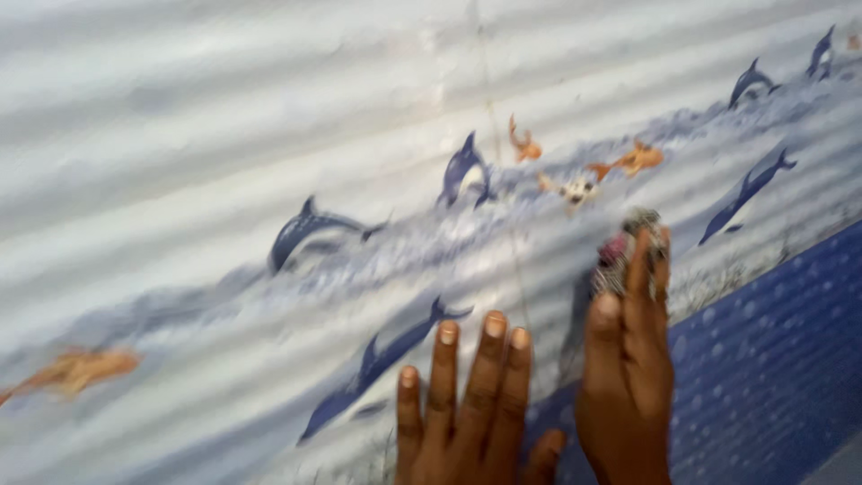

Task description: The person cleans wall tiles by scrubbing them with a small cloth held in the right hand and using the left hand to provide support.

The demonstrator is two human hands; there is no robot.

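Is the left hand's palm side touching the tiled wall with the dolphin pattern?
Touching. The head view shows the left hand laid flat, fingers spread against the tiled wall, with no gap visible despite the blur.

Wall tiles (pixel 224 108) white above; band printed with blue-grey dolphins (pixel 314 235) and orange fish (pixel 633 160) over pale blue waves. Lower tiles (pixel 772 359) deep blue, light-speckled. Scrubber (pixel 628 251) in my right hand (pixel 628 377): grey, pink patch.
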